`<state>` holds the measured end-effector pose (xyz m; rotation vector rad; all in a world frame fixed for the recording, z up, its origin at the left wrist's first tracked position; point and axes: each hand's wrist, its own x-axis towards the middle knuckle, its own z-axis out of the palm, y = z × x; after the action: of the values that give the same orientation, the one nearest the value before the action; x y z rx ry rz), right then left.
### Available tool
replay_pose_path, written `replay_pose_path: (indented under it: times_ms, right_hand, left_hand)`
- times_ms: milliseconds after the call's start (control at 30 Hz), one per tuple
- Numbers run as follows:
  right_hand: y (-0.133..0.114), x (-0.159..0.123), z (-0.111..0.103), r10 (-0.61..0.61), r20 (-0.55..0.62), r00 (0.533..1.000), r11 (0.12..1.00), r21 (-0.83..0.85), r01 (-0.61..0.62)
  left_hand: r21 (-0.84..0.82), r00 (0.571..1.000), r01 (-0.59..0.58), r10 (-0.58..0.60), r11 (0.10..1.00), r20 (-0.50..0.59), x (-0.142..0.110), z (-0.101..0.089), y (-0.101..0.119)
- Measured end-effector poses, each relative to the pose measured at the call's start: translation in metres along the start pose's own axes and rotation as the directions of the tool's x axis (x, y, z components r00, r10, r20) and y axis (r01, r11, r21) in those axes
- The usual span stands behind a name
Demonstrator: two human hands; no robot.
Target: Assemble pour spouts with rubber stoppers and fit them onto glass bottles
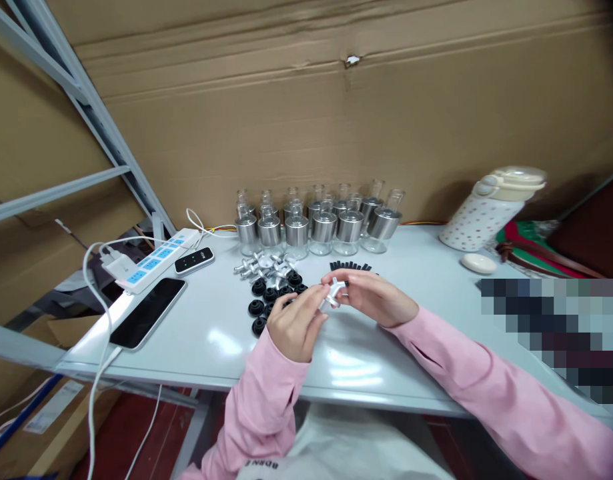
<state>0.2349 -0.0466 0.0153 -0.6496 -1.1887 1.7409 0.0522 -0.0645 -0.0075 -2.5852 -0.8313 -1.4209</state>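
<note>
Left hand [293, 327]: grip closed, thumb and fingers pinching a silver fitting [331, 297], a small branched piece with a smooth, satin metallic surface. Right hand [379, 297]: fingers curved around the other end of the same fitting, by a small dark tip; how firmly this grip closes cannot be told, the fingertips being partly hidden. The fitting is held just above the table [211, 307], near its front edge, between both hands. Both sleeves are soft pink cloth, creased at the elbows.

The table has a smooth, pale, glossy top that throws back white glare. Beyond the left hand lies a loose heap of silver fittings [266, 267], angular and spouted. Next to it, nearer the hand, are black stoppers [257, 307], round and ridged in steps. Behind the right hand lie short black strips [351, 266], matt and slender, laid side by side.

At the back stand bottles [323, 230] in two rows: clear glass necks and bases, with brushed metal sleeves about the body. Behind them rises creased brown cardboard [266, 127]. To the right stands a cream flask [481, 213], speckled with coloured dots, beside a smooth white oval [479, 263].
</note>
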Motion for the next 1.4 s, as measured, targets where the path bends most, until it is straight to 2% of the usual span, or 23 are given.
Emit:
replay_pose_path:
  times_ms: [67,133,233,300,367,500,700,767,933,1067,1133,1233,1300,1400]
  right_hand:
    - [0.001,0.0,0.001,-0.002,-0.007,1.0,1.0,-0.025,0.002]
    - [0.001,0.0,0.001,-0.011,-0.036,0.999,0.999,-0.041,0.01]
    - [-0.001,0.0,0.0,-0.026,-0.098,0.995,0.999,-0.038,0.022]
    - [-0.003,0.0,0.0,-0.036,-0.132,0.991,0.999,-0.031,0.032]
    - [-0.004,0.001,-0.001,-0.041,-0.154,0.987,0.999,-0.03,0.037]
    - [-0.004,0.001,0.0,-0.032,-0.165,0.986,0.999,-0.032,0.027]
    - [-0.004,0.001,0.0,-0.031,-0.172,0.985,0.999,-0.035,0.026]
    - [-0.004,0.001,0.0,-0.032,-0.174,0.984,0.999,-0.036,0.026]
    - [-0.003,0.001,0.0,-0.029,-0.175,0.984,0.999,-0.041,0.022]
    - [-0.002,0.002,0.0,-0.036,-0.172,0.984,0.999,-0.04,0.029]
    - [-0.002,0.002,-0.001,-0.039,-0.166,0.985,0.999,-0.038,0.033]
    - [-0.002,0.001,-0.001,-0.033,-0.127,0.991,0.999,-0.023,0.031]
    - [-0.003,-0.001,0.0,-0.014,-0.074,0.997,1.0,-0.002,0.014]
    - [-0.004,-0.002,0.002,0.025,0.012,1.0,0.999,0.02,-0.025]
  left_hand:
    - [-0.016,1.0,0.022,-0.022,1.0,0.008,-0.001,0.0,0.0]
    - [-0.028,0.992,0.119,-0.12,0.993,-0.033,-0.003,0.0,-0.003]
    - [0.03,0.955,0.28,-0.275,0.96,-0.108,-0.007,-0.001,-0.012]
    - [0.118,0.947,0.322,-0.318,0.939,-0.048,-0.011,-0.001,-0.017]
    - [0.203,0.934,0.333,-0.352,0.921,0.066,-0.013,-0.001,-0.019]
    - [0.289,0.881,0.338,-0.409,0.896,0.238,-0.013,0.002,-0.014]
    - [0.32,0.813,0.416,-0.506,0.851,0.288,-0.009,0.0,-0.009]
    - [0.344,0.803,0.419,-0.52,0.84,0.292,-0.008,0.0,-0.01]
    - [0.317,0.852,0.363,-0.45,0.876,0.268,-0.01,0.0,-0.01]
    - [0.261,0.907,0.323,-0.376,0.91,0.188,-0.009,-0.001,-0.011]
    - [0.158,0.943,0.289,-0.309,0.944,0.124,-0.007,-0.003,-0.01]
    - [-0.095,0.977,0.212,-0.213,0.973,0.0,-0.003,-0.005,-0.006]
    - [-0.229,0.98,0.161,-0.183,0.96,-0.077,-0.001,-0.006,-0.002]
    - [-0.279,0.977,0.118,-0.162,0.953,-0.14,0.002,-0.006,0.001]
